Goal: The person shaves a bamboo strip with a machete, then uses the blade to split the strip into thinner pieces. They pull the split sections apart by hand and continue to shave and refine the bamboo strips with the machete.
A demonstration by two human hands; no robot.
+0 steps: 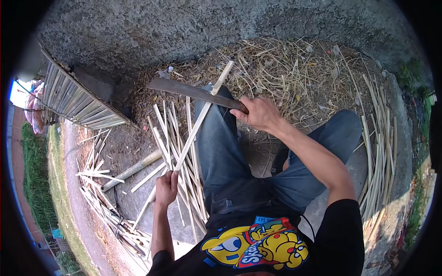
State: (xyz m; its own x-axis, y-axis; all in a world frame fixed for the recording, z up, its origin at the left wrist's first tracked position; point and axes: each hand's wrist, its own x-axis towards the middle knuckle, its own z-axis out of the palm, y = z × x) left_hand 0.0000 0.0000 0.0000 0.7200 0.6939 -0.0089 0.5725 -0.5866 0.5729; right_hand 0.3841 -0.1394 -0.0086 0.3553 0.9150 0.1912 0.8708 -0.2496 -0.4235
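My right hand (260,112) is closed round the handle of a long machete (184,90), whose blade reaches left across a pale bamboo strip (195,126). The strip slants up over my raised knee, and blade and strip cross just above the knee. My left hand (166,187) grips the lower end of that strip. Beside and below my left hand lie several loose split strips (184,184) on the ground. Whether the blade has cut into the strip is too small to tell.
A thick bamboo pole (133,170) and another heap of strips (103,209) lie at the left, below a slatted bamboo panel (76,99). More long strips (380,152) lie at the right. Shavings (285,76) cover the ground before a rough wall (184,27).
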